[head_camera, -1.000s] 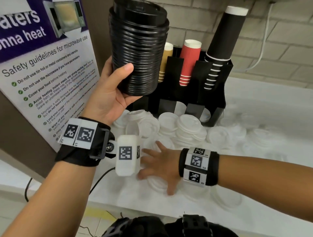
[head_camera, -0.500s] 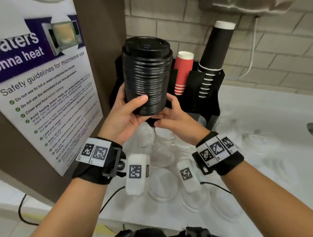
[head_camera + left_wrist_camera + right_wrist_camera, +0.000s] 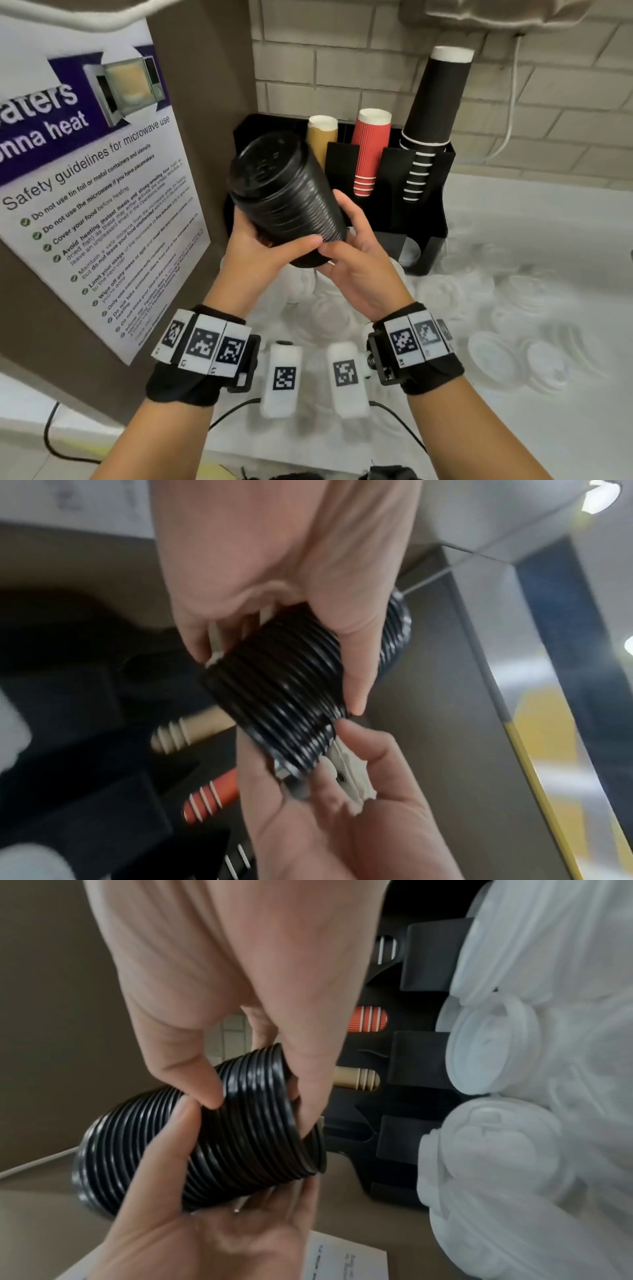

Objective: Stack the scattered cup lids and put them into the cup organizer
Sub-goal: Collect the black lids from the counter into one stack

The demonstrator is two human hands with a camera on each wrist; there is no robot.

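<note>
A tall stack of black cup lids (image 3: 287, 195) is held in the air in front of the black cup organizer (image 3: 428, 205), tilted with its top towards the upper left. My left hand (image 3: 270, 250) grips the stack's lower part from the left, thumb across its front. My right hand (image 3: 346, 246) curls round the stack's bottom end from the right. The wrist views show the same black lid stack (image 3: 284, 696) (image 3: 240, 1137) clasped between both hands. A white edge shows at its base; I cannot tell what it is. Scattered white lids (image 3: 534, 308) cover the counter below.
The organizer holds a brown cup stack (image 3: 322, 137), a red one (image 3: 371, 150) and a tall black one (image 3: 435, 102). A safety poster (image 3: 85, 205) hangs on the brown panel at left. A brick wall stands behind. A cable (image 3: 51, 435) hangs at the counter's front left.
My right hand left the white lids on the counter and took the stack's base. The stack came down and tipped from upright to leaning left.
</note>
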